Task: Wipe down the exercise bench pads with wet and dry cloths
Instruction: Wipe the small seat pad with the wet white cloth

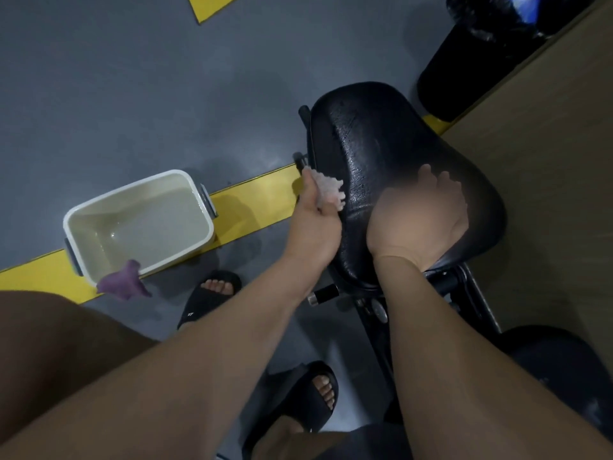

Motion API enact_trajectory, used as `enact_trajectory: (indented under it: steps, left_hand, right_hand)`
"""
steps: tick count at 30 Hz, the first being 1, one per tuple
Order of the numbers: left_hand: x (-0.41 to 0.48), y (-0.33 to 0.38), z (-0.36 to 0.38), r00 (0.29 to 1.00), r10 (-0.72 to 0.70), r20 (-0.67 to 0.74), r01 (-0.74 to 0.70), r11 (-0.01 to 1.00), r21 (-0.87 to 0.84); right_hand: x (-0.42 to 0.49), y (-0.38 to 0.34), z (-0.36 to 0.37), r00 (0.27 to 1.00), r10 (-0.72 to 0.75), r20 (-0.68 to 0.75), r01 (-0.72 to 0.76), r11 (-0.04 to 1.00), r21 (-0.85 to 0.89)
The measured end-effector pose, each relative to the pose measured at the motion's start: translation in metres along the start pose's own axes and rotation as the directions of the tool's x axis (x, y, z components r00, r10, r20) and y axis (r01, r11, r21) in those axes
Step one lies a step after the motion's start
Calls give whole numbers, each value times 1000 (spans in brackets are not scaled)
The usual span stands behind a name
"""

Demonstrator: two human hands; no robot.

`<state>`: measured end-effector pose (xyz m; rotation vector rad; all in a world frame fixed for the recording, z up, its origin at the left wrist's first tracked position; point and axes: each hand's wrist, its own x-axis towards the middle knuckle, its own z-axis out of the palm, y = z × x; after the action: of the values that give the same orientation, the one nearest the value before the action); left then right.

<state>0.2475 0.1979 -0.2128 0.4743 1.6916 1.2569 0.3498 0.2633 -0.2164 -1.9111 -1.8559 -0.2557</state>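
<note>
Head view: a black bench pad (391,134) is sitting on its dark metal frame (374,307) and is showing a pebbled, glossy sheen across its top. The left hand (313,224) is curling its fingers round a pale cloth (326,189) and is holding it against the pad's left edge. The right hand (421,220) is lying palm down on the near part of the pad with fingers spread and gripping nothing, though its outline is blurred. Left of the pad, a white tub (126,194) holding water is standing on the grey floor (132,94), partly over a yellow line (252,200) that is running up to the pad's left side. A purple cloth (124,282) is hanging over the tub's near corner, well apart from the pad. Two feet in black sandals (205,303) are standing on the floor on the near side of the pad. Right of the pad, a tan surface (547,161) is taking over from the grey floor. Beyond the pad, at upper right, a second black pad (481,51) is lying, and a round black roller (557,353) is showing at the near right
</note>
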Motion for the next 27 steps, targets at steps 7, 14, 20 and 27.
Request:
enact_trajectory:
  steps: [7, 14, 20, 27]
  left_hand:
    - [44, 6, -8, 997, -60, -46, 58, 997, -51]
    - [-25, -12, 9, 997, -34, -67, 32, 999, -28]
    - [46, 18, 3, 993, 118, -15, -111, 963, 247]
    - [31, 5, -7, 889, 432, 152, -451, 769, 453]
  right_hand:
    - [-1, 0, 0, 1000, -1, -4, 1, 1000, 1]
    - [0, 1, 3, 1000, -6, -30, 6, 1000, -4]
    - [0, 2, 6, 999, -12, -46, 13, 1000, 4]
    - [1, 2, 3, 1000, -8, -18, 8, 1000, 0]
